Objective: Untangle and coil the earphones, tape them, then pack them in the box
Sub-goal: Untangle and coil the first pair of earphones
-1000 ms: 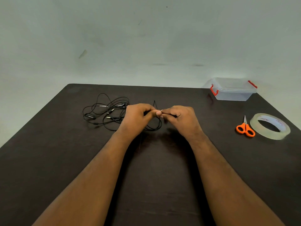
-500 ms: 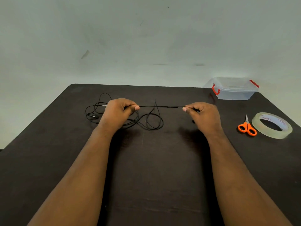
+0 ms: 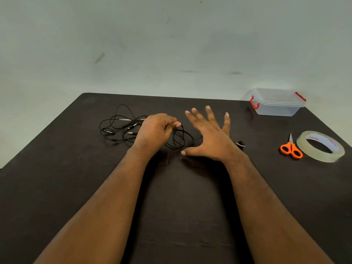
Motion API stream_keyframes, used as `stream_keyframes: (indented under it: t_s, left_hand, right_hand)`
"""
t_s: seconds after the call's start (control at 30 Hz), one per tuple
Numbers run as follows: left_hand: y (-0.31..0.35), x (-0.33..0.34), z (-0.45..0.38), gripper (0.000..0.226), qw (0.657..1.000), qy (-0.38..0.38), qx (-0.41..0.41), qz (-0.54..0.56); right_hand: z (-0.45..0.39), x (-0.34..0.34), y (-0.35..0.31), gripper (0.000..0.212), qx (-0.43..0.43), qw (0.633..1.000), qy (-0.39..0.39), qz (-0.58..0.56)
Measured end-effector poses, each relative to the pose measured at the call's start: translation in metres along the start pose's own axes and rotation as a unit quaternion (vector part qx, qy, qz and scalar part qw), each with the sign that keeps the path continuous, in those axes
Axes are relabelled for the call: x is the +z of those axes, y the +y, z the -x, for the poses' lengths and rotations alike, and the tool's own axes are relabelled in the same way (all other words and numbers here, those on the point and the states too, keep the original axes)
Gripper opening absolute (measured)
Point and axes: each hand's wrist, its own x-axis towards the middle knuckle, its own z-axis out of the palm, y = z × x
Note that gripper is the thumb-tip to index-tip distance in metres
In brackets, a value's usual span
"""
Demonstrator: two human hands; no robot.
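Earphones: the tangled black thin-cabled earphones (image 3: 122,128) lie on the far left-centre of the table, loops sprawling to the left of the left hand and a few rounder loops spilling out to its right, between the two hands.
Plugs: small metal-tipped ends show inside the tangle, just left of the left hand.
Left hand: the left hand (image 3: 155,131) sits right on top of the tangle, fingers curled, thumb and fingertips pinching a strand of the cable near the rounder loops.
Right hand: the right hand (image 3: 209,137) is spread wide, fingers straight and fanned, palm down just right of the loops, holding nothing; whether it touches the table I cannot tell.
Loose piece: a small dark bit with a pale tip (image 3: 240,143) peeks out just right of the right wrist; too small to tell if it is an earbud.
Table: the dark brown flat table (image 3: 57,178) carries everything.
Box: the clear plastic lidded box with red clips (image 3: 276,103) stands at the far right corner, well apart from the earphones.
Scissors: the small orange-handled scissors (image 3: 291,148) lie to the right, blades pointing far.
Tape: the wide roll of clear tape (image 3: 321,146) lies flat just right of the scissors.
Wall: a pale green wall (image 3: 171,44) rises behind the table.
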Motion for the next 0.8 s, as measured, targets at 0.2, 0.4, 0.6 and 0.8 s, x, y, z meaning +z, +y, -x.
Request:
stream_keyframes:
  t_s: [0.2,0.4,0.6,0.8]
  left_hand:
    - [-0.011,-0.007,0.001,0.026,0.994,0.086,-0.068,-0.007]
    - [0.007,0.009,-0.002,0.011,0.995,-0.012,-0.007,0.099]
    - [0.007,0.008,-0.002,0.012,0.991,-0.050,-0.042,0.121]
    - [-0.014,-0.002,0.000,0.008,0.994,0.009,-0.099,0.042]
  right_hand:
    - [0.007,-0.010,0.008,0.106,0.013,0.978,-0.006,-0.210]
    - [0.000,0.007,-0.025,0.033,-0.049,0.909,0.191,-0.368]
    - [-0.001,0.007,-0.014,0.019,0.043,0.835,0.166,-0.523]
    - [-0.003,0.002,0.006,0.021,0.077,0.866,0.257,-0.423]
